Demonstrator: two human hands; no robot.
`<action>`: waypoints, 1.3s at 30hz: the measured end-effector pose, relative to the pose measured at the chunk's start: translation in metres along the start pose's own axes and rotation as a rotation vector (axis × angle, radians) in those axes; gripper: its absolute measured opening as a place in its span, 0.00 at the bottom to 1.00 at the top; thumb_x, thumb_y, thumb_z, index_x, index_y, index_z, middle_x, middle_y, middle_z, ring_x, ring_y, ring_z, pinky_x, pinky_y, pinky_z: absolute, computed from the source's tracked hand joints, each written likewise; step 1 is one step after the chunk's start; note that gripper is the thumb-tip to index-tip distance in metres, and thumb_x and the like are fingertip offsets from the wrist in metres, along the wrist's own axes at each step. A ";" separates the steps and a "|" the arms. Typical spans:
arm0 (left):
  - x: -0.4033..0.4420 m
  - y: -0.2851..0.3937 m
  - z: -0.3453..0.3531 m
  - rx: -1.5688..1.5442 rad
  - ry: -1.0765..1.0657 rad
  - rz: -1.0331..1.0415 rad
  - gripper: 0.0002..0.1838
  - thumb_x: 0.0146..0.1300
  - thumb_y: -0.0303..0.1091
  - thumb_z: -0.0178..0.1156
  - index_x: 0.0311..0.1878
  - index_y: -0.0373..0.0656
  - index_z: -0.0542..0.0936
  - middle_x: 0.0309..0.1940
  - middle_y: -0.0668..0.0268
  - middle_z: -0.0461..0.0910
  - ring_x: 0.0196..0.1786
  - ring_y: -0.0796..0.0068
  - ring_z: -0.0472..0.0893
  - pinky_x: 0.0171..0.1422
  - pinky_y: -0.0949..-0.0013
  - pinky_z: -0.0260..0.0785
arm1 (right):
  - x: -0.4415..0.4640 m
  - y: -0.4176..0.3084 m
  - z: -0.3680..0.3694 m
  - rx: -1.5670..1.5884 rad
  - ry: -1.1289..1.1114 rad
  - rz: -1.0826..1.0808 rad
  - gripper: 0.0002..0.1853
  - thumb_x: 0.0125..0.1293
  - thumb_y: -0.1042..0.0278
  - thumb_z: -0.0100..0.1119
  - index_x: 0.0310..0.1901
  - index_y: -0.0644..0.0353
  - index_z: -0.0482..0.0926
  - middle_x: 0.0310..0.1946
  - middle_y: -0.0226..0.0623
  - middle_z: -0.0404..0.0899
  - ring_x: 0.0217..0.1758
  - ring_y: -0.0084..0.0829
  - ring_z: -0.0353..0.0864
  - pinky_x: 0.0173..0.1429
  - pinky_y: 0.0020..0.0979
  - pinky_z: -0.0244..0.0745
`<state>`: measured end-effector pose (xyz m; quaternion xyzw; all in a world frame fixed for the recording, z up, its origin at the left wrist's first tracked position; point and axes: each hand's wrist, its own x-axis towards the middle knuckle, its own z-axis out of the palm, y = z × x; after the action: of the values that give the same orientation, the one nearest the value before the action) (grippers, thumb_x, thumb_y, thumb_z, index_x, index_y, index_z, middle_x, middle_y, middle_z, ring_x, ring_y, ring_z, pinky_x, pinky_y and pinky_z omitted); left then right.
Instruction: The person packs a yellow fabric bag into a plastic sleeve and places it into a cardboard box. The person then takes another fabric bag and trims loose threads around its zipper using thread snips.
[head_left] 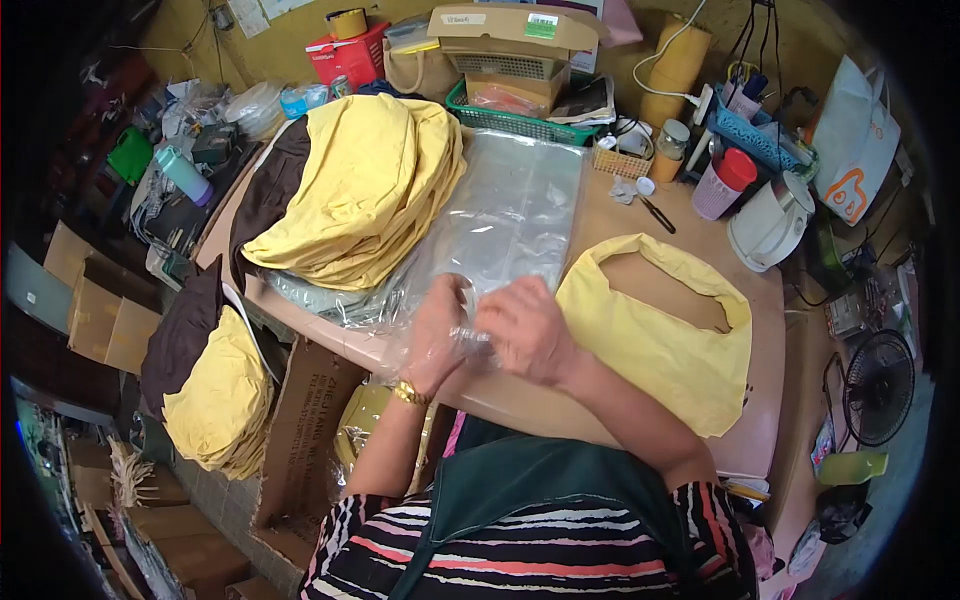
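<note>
My left hand (441, 322), with a gold watch at the wrist, is closed on a crumpled clear plastic bag (468, 345) near the table's front edge. Close beside it, my right hand (527, 325) has its fingers curled onto the same bag; they are slightly blurred. Just beyond the hands lies a stack of flat clear plastic bags (515, 200). To the right, a yellow cloth bag (655, 365) with a wide handle opening lies flat. A tall pile of folded yellow cloth bags (365, 185) rests on the left.
Below the table's left edge stands an open cardboard box (305, 430) with plastic-wrapped yellow goods. More yellow and brown cloth (220, 400) is piled left of it. A green basket (520, 125), a pink cup (715, 195), a white kettle (770, 220) and a small dark-handled tool (658, 213) line the back and right.
</note>
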<state>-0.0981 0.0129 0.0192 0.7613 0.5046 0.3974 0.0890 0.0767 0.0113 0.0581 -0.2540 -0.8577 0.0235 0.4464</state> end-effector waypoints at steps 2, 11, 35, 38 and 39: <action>0.020 0.009 -0.014 -0.090 -0.224 -0.574 0.19 0.56 0.24 0.59 0.53 0.39 0.72 0.46 0.45 0.74 0.52 0.44 0.74 0.54 0.52 0.66 | -0.015 -0.007 0.003 -0.018 -0.084 -0.007 0.10 0.52 0.70 0.63 0.38 0.56 0.80 0.37 0.32 0.76 0.42 0.35 0.77 0.52 0.37 0.66; 0.011 0.016 -0.052 -0.684 -0.980 -0.176 0.20 0.64 0.29 0.54 0.60 0.39 0.75 0.55 0.56 0.79 0.58 0.65 0.77 0.66 0.63 0.64 | -0.069 -0.018 -0.036 0.072 0.025 0.191 0.12 0.49 0.77 0.67 0.38 0.60 0.81 0.38 0.38 0.78 0.38 0.38 0.78 0.41 0.36 0.72; 0.035 -0.079 0.025 -0.735 0.047 -0.468 0.03 0.62 0.25 0.63 0.38 0.36 0.80 0.53 0.54 0.81 0.63 0.62 0.74 0.67 0.62 0.64 | -0.037 -0.035 0.091 -0.092 -0.772 0.207 0.28 0.67 0.63 0.49 0.62 0.77 0.65 0.64 0.62 0.63 0.72 0.58 0.57 0.76 0.62 0.39; 0.033 -0.068 0.017 -0.711 0.045 -0.206 0.03 0.65 0.28 0.62 0.38 0.39 0.81 0.53 0.56 0.81 0.66 0.62 0.72 0.72 0.60 0.59 | -0.043 -0.013 0.113 -0.158 -0.449 0.373 0.32 0.68 0.64 0.48 0.68 0.75 0.55 0.67 0.62 0.60 0.73 0.58 0.56 0.77 0.57 0.40; 0.031 -0.070 0.017 -0.712 0.042 -0.206 0.03 0.65 0.28 0.62 0.38 0.39 0.81 0.53 0.56 0.81 0.66 0.62 0.72 0.72 0.60 0.59 | -0.038 -0.005 0.121 0.156 -0.294 0.615 0.33 0.70 0.64 0.47 0.70 0.74 0.52 0.69 0.60 0.57 0.74 0.55 0.55 0.78 0.53 0.43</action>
<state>-0.1290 0.0769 -0.0137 0.6196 0.4105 0.5526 0.3771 -0.0011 0.0116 -0.0419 -0.4597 -0.7917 0.2588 0.3081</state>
